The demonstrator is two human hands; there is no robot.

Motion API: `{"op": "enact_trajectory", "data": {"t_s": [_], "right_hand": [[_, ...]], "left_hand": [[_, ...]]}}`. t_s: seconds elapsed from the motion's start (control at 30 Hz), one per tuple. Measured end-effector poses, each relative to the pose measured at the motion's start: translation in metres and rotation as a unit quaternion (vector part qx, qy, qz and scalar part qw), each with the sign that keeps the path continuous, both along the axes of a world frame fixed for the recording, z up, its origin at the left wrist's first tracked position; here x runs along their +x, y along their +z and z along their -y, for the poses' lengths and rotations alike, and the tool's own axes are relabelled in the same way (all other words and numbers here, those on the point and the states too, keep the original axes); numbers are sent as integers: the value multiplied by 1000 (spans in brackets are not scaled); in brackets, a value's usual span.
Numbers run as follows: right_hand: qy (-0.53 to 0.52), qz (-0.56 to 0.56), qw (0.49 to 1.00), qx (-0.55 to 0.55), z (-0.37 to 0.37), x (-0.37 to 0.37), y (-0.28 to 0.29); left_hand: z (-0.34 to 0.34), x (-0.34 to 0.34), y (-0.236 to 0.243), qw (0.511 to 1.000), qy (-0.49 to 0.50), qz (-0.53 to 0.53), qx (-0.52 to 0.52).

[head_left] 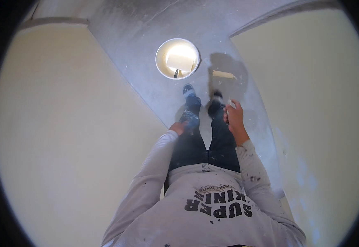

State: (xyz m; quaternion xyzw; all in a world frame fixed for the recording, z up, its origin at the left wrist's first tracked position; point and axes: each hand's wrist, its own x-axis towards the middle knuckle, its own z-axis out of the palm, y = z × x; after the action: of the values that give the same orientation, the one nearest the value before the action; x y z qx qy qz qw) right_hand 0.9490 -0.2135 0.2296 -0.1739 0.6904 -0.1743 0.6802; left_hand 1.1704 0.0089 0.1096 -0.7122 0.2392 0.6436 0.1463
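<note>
My right hand (pixel 234 117) is raised in front of my right leg, its fingers closed round a slim white thing (pixel 230 103) like a handle. Beyond it is a cream-coloured strip (pixel 224 74), resembling a roller sleeve; I cannot tell whether it joins the handle or lies on the floor. My left hand (pixel 178 128) hangs by my left leg, near a bluish smeared patch at the knee, its fingers blurred. Past my feet stands a round white bucket (pixel 157 61) with pale contents. Inside it rests a broad, flat, pale tool (pixel 179 62) with a dark handle.
Grey, speckled concrete floor (pixel 138 45) runs ahead between two pale wall surfaces, one at left (pixel 64 123) and one at right (pixel 311 90). My shoes (pixel 189 89) stand just short of the bucket. My shadow falls on the floor around the cream strip.
</note>
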Motion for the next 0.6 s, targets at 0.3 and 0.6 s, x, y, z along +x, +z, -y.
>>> {"op": "enact_trajectory", "data": {"t_s": [0.3, 0.6], "right_hand": [[134, 75, 986, 65, 55, 186, -188], [202, 28, 974, 102, 30, 253, -363]], "left_hand": [[56, -77, 1, 983, 18, 161, 83], [36, -117, -55, 964, 33, 252, 73]]}}
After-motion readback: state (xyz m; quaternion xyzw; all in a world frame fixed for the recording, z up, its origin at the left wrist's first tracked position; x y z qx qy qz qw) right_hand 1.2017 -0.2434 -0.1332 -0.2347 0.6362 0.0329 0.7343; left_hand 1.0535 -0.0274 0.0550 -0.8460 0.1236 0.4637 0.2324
